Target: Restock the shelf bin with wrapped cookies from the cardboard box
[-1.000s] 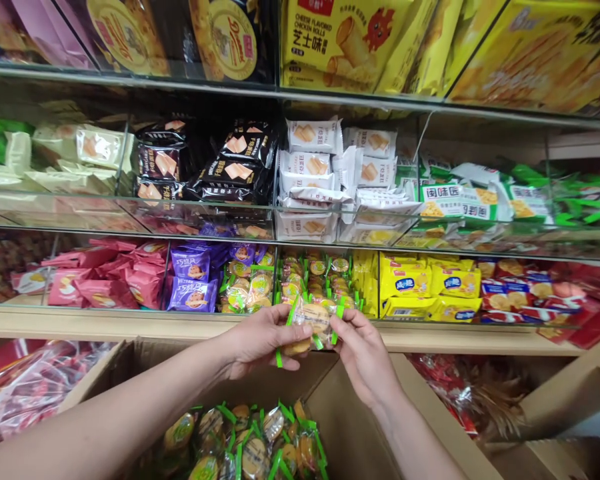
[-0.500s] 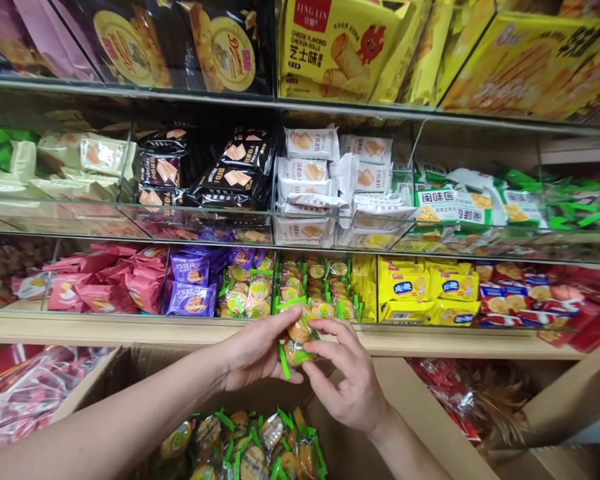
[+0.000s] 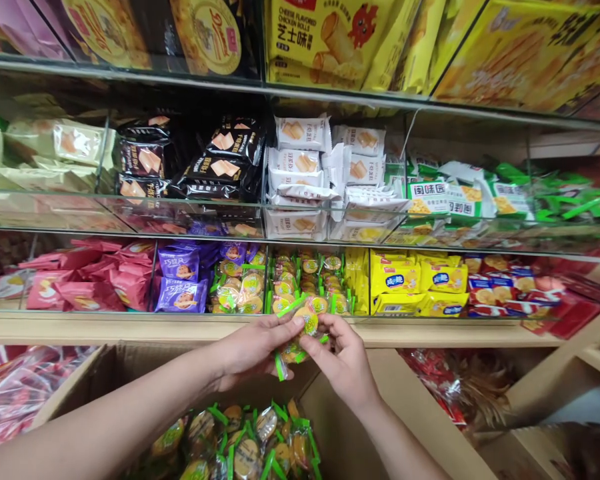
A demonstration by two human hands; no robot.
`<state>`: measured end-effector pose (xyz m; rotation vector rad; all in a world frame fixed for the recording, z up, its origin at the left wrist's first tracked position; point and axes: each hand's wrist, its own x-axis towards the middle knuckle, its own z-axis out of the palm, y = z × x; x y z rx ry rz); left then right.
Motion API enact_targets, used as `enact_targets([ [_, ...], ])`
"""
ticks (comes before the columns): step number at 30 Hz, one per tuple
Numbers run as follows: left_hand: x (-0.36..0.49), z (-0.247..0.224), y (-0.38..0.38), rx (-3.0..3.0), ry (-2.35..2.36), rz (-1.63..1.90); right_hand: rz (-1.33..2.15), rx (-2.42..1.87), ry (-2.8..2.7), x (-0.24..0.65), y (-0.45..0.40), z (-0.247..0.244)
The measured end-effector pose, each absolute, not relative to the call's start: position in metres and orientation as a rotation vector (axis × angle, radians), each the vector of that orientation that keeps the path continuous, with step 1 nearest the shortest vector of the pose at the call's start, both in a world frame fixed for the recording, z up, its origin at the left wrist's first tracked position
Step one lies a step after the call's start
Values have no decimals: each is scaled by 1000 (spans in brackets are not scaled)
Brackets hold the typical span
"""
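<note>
Clear-wrapped round biscuits [image 3: 307, 321] with bright green wrapper ends are held between my two hands, just in front of the lowest shelf. My left hand [image 3: 253, 350] comes from the left, its thumb on top of the packets and its other fingers beneath. From the right, my right hand [image 3: 344, 357] grips their right side between thumb and fingers. How many packets I hold is unclear. Below my hands, an open cardboard box [image 3: 110, 373] contains a heap of the same biscuits [image 3: 245, 457]. Matching biscuits [image 3: 285, 283] stand in rows in the shelf compartment behind my hands.
Glass dividers part the lowest shelf: purple packets [image 3: 183, 293] and pink packets [image 3: 100, 287] lie left, yellow packets [image 3: 420, 283] right. A pale wooden edge [image 3: 155, 328] runs below. The shelf above holds black packets [image 3: 225, 160] and white packets [image 3: 300, 167]. Red packets fill a box [image 3: 440, 393] lower right.
My right hand's fingers have closed in on the biscuits, and its thumb now presses on them. The held packets have turned slightly. The whole view has shifted a little.
</note>
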<state>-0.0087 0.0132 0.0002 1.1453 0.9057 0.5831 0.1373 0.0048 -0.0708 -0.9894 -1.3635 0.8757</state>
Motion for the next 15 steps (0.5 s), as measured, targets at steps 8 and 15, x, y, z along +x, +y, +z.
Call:
enact_targets([
  [8,-8,1,15,1312,1003,470,734,-975,-1235,158,22,-46],
  [15,-9,-13,13,1352,1008,379,193,-1511,-1704,173,113,-16],
])
